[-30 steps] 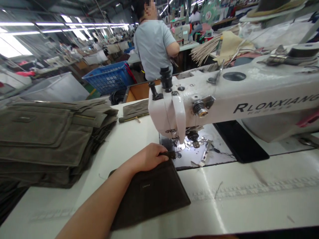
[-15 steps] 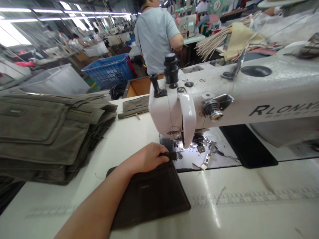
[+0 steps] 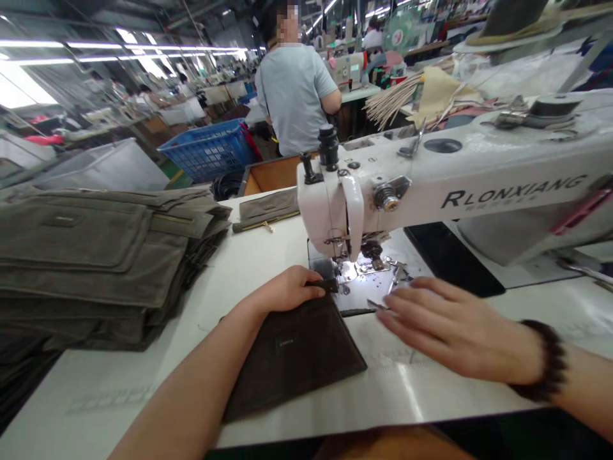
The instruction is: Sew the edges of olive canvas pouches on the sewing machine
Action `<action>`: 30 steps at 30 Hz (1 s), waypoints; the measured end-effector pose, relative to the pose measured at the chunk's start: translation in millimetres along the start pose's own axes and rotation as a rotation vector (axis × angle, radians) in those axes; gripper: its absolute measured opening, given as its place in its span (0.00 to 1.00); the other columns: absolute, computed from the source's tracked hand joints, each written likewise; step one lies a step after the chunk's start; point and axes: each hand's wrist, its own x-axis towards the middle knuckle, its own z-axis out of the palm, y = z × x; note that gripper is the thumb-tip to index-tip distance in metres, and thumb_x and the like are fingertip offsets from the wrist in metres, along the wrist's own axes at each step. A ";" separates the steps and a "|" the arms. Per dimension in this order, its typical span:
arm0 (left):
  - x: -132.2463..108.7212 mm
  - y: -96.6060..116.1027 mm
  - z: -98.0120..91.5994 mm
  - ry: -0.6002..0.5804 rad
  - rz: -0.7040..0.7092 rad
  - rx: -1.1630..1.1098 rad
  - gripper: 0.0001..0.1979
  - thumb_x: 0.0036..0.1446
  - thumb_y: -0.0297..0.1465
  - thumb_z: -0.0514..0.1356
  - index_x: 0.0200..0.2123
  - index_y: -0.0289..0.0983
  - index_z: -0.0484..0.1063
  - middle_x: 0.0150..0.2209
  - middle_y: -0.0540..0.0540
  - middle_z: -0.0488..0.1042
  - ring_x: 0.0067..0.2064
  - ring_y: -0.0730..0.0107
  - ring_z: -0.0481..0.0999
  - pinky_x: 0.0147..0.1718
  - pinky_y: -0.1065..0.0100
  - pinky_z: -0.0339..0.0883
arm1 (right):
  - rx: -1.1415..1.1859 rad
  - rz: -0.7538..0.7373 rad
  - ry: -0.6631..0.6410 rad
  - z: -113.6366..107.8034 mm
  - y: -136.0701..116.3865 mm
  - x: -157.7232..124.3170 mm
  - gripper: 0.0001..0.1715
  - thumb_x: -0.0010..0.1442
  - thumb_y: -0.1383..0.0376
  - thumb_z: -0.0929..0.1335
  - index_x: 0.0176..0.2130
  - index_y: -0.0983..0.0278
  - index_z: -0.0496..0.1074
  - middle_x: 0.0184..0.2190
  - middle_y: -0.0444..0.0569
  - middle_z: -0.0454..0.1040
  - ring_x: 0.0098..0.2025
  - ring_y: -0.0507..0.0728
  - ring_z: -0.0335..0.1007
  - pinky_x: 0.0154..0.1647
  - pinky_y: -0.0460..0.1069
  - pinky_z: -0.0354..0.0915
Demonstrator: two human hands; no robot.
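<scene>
The left hand [image 3: 282,291] grips a dark canvas pouch [image 3: 292,361] on the white sewing table [image 3: 138,377]; the right hand [image 3: 454,326] spreads open, empty. Olive canvas bags [image 3: 96,255] stack at ten o'clock, a blue plastic crate [image 3: 205,150] at eleven.

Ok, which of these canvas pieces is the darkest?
The dark brown piece under the left hand; the stacked pieces and the zippered one are paler olive.

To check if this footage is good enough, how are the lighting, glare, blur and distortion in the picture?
Head view: ceiling lights blown out at upper left; strong glare on the metal needle plate under the sewing machine; right hand slightly soft, perhaps motion blur; the wide lens bends the edge of the white table.
</scene>
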 end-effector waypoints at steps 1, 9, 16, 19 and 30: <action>-0.6 -0.2 -0.9 -0.004 0.005 -0.014 0.11 0.50 0.34 0.53 0.31 0.34 0.72 0.28 0.51 0.72 0.31 0.69 0.69 0.30 0.73 0.59 | -0.007 -0.058 0.004 7.8 -3.4 8.2 0.14 0.61 0.71 0.57 0.44 0.67 0.65 0.40 0.51 0.68 0.42 0.55 0.63 0.43 0.53 0.60; -7.5 -3.2 -5.7 -0.008 0.021 -0.118 0.13 0.51 0.35 0.53 0.33 0.33 0.71 0.31 0.50 0.74 0.32 0.69 0.70 0.32 0.72 0.61 | -0.009 -0.280 0.061 53.3 -8.2 39.2 0.12 0.60 0.71 0.58 0.41 0.68 0.66 0.41 0.52 0.68 0.38 0.54 0.64 0.37 0.52 0.60; -2.5 -1.7 -5.6 0.029 -0.012 -0.042 0.14 0.51 0.36 0.52 0.32 0.33 0.72 0.29 0.50 0.74 0.31 0.68 0.70 0.30 0.72 0.60 | 0.057 -0.302 0.086 52.3 -12.8 31.2 0.12 0.60 0.70 0.57 0.38 0.70 0.67 0.39 0.56 0.69 0.29 0.52 0.63 0.26 0.48 0.57; 2.8 3.7 -2.7 0.067 -0.036 0.047 0.12 0.50 0.35 0.53 0.29 0.34 0.72 0.26 0.51 0.72 0.30 0.68 0.69 0.28 0.72 0.58 | 0.093 -0.282 0.069 51.7 -11.9 29.9 0.14 0.60 0.70 0.56 0.37 0.71 0.68 0.36 0.56 0.70 0.26 0.52 0.62 0.23 0.48 0.56; 9.8 16.8 9.4 0.245 -0.172 0.295 0.11 0.49 0.35 0.55 0.30 0.36 0.74 0.26 0.48 0.74 0.31 0.64 0.71 0.30 0.69 0.58 | 0.143 -0.218 -0.101 52.7 -13.0 21.5 0.20 0.61 0.72 0.51 0.40 0.72 0.67 0.37 0.59 0.70 0.27 0.53 0.65 0.24 0.49 0.59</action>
